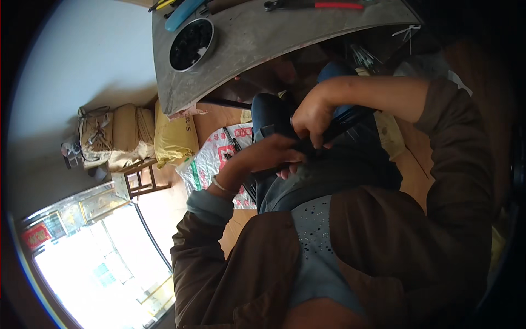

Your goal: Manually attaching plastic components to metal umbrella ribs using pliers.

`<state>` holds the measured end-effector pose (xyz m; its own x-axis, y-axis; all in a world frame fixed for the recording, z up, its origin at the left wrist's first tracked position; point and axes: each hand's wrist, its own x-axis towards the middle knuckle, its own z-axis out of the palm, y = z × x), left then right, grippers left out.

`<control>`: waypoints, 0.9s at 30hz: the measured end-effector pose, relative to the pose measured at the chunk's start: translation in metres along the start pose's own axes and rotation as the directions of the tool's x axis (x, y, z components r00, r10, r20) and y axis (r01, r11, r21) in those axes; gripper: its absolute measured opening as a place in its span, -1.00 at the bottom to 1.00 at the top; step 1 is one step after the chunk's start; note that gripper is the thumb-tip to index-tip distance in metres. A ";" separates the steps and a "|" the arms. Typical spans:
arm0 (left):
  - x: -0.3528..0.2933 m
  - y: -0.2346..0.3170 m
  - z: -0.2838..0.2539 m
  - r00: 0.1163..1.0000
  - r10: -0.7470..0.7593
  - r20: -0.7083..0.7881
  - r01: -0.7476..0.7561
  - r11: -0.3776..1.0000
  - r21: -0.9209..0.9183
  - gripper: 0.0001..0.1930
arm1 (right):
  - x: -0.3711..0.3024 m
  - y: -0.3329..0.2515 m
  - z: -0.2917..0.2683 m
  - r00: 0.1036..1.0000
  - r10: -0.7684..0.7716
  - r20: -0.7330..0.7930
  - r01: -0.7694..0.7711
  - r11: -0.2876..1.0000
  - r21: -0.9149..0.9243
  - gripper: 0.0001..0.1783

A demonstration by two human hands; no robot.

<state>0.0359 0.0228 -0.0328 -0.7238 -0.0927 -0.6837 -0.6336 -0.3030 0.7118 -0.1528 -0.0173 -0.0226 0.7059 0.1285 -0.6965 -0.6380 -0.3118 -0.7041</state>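
Note:
My left hand (269,153) and my right hand (311,116) meet over my lap, both closed on a long, flat black strip (345,122) that runs up to the right across my knees. The right hand grips it from above, with the fingers curled over its edge. Below it, the left hand holds the strip's near end, which the fingers hide. My brown jacket sleeves and grey trousers fill the lower part of the view.
A grey worktable (257,49) stands just beyond my knees, with a round bowl of dark small parts (190,44), a blue tool (183,13) and red-handled pliers (318,5). On the floor to the left are a printed plastic bag (211,162), stuffed sacks (131,137) and a wooden stool (143,178).

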 end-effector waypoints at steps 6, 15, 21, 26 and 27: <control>0.008 -0.008 -0.013 0.954 0.280 -0.107 -0.299 0.899 -0.319 -0.75 | -0.066 -0.047 0.016 0.652 -0.237 -0.720 0.504 0.845 0.178 -0.70; -0.003 0.126 -0.070 0.454 0.704 -0.546 -0.839 0.544 0.005 -0.77 | 0.012 0.051 0.033 0.504 0.057 -0.862 0.105 0.986 0.127 -0.50; 0.071 0.032 -0.031 0.325 0.554 -0.766 -0.858 0.514 0.008 -0.78 | 0.119 0.137 0.045 0.747 0.019 -0.665 0.413 0.770 0.486 -0.53; 0.066 -0.033 0.003 0.370 0.370 -0.852 -0.870 0.460 -0.177 -0.78 | 0.159 0.112 0.099 0.885 -0.099 -0.454 0.278 0.896 0.347 -0.45; 0.058 -0.031 0.006 0.371 0.387 -0.844 -0.858 0.491 -0.151 -0.73 | 0.161 0.111 0.101 0.904 -0.076 -0.421 0.235 0.911 0.339 -0.44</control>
<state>0.0118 0.0330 -0.0938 -0.2831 -0.9524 -0.1133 0.3509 -0.2128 0.9119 -0.1416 0.0635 -0.2268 0.8163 -0.2568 -0.5174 -0.5195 0.0652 -0.8520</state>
